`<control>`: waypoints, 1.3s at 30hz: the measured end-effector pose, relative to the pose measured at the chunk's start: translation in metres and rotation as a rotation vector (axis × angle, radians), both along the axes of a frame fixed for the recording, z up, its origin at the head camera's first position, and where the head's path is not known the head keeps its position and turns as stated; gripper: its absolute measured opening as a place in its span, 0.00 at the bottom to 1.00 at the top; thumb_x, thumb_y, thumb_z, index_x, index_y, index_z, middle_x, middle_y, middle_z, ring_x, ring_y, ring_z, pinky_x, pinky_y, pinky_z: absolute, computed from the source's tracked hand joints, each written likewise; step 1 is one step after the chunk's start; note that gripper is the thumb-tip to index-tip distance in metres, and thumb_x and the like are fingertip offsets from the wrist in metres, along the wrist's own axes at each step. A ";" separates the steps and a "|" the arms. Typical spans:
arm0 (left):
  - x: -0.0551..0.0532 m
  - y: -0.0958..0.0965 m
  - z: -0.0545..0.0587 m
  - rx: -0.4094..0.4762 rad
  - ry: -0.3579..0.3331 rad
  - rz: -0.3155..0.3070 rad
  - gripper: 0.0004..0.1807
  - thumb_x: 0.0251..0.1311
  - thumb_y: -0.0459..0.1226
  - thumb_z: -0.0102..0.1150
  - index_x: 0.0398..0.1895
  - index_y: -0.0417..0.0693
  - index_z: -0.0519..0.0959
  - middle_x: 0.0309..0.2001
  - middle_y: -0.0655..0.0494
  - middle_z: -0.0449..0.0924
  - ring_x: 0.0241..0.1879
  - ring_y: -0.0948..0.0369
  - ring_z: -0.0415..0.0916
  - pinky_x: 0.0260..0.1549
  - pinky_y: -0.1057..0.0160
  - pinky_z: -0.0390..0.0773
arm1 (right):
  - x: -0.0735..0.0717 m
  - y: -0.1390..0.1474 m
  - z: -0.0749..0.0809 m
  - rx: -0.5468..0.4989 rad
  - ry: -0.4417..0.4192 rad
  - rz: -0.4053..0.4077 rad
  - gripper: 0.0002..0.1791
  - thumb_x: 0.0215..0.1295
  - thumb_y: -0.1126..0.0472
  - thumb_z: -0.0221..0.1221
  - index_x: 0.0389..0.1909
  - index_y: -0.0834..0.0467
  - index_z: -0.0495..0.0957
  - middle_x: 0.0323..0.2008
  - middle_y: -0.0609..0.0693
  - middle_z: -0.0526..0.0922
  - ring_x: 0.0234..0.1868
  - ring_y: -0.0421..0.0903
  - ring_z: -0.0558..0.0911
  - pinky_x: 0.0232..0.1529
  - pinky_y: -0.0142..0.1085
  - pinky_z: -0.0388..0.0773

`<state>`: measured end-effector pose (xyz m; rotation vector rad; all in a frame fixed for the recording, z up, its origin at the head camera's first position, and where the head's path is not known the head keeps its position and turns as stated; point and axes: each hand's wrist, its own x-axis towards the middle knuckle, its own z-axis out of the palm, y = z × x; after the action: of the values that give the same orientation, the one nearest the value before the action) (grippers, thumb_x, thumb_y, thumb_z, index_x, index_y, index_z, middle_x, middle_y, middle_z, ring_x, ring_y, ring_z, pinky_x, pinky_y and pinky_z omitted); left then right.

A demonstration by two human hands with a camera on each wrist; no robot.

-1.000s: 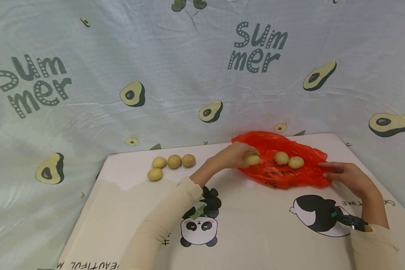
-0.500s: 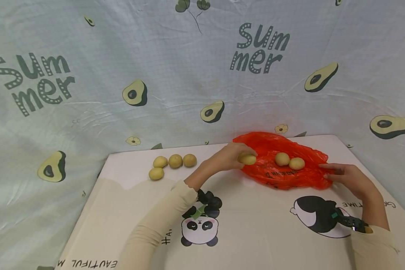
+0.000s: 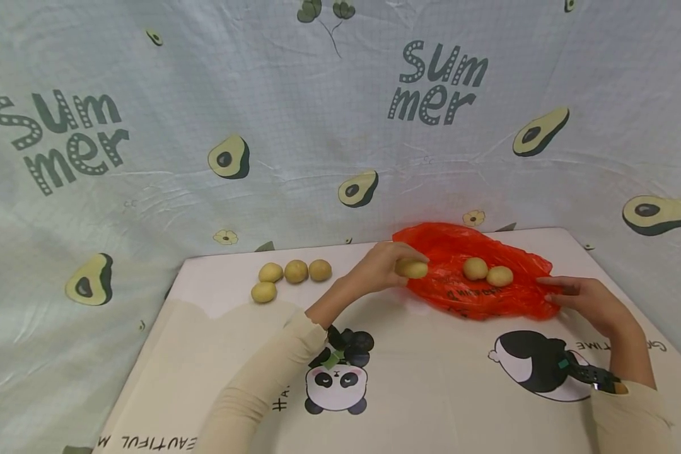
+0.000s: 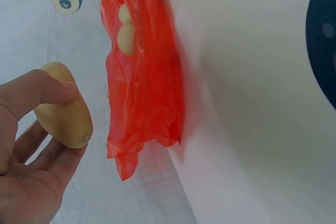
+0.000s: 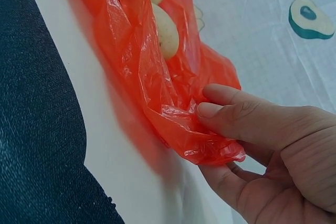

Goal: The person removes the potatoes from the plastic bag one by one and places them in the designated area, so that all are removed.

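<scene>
Left of the red bag [image 3: 454,243]: four potatoes [image 3: 296,271] on the pale table [image 3: 431,366].
Left hand [image 3: 381,266], bag's left end: fingers curled round another potato [image 3: 414,269].
Bag's folds: two potatoes [image 3: 475,269], side by side.
Right hand [image 3: 596,304], bag's right end: fingers and thumb pinching its plastic.
Behind the bag: avocado-print cloth [image 3: 295,202].

Toward the far left of the worktop [image 3: 459,384], three potatoes [image 3: 296,271] sit in a row, with a fourth potato [image 3: 263,292] in front of the leftmost. To their right, near the back edge, lies a bag [image 3: 431,238], with two potatoes [image 3: 475,268] side by side within its spread, plastic before and behind them. The left hand [image 3: 381,266] holds another potato [image 3: 414,269] at the bag's left end; the right hand [image 3: 593,299] grips its right end. A cloth [image 3: 295,113] hangs behind the worktop.
</scene>
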<state>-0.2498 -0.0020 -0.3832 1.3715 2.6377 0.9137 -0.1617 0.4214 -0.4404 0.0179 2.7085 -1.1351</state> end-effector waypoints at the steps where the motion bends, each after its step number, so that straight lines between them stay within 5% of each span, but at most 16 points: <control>1: 0.000 -0.001 -0.001 0.010 -0.004 0.007 0.26 0.53 0.26 0.71 0.57 0.50 0.85 0.55 0.55 0.85 0.55 0.58 0.77 0.56 0.66 0.74 | 0.000 0.000 0.000 -0.002 -0.002 0.001 0.30 0.75 0.58 0.57 0.72 0.67 0.65 0.69 0.78 0.61 0.65 0.76 0.62 0.49 0.42 0.83; 12: 0.003 -0.018 -0.015 0.206 -0.085 0.116 0.26 0.53 0.24 0.71 0.57 0.45 0.84 0.53 0.52 0.85 0.52 0.56 0.77 0.52 0.67 0.78 | 0.000 0.000 0.000 0.010 0.025 0.015 0.29 0.75 0.60 0.57 0.71 0.68 0.66 0.66 0.77 0.66 0.63 0.73 0.65 0.42 0.27 0.79; 28: 0.003 -0.046 -0.021 0.264 -0.115 0.211 0.25 0.54 0.24 0.71 0.57 0.46 0.85 0.56 0.50 0.84 0.50 0.54 0.78 0.48 0.64 0.81 | -0.002 -0.001 0.000 0.017 0.019 0.016 0.29 0.74 0.61 0.58 0.71 0.68 0.66 0.66 0.78 0.65 0.63 0.73 0.65 0.43 0.33 0.81; 39: 0.008 -0.083 -0.021 0.258 -0.130 0.333 0.27 0.52 0.25 0.71 0.58 0.48 0.84 0.55 0.52 0.84 0.47 0.55 0.78 0.48 0.60 0.81 | -0.002 -0.001 0.005 0.028 0.018 0.023 0.30 0.75 0.58 0.57 0.71 0.68 0.66 0.66 0.77 0.66 0.62 0.72 0.65 0.46 0.39 0.83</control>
<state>-0.2420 -0.0848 -0.4043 0.8776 2.7694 1.3695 -0.1633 0.4202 -0.4354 -0.0187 2.7332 -1.0964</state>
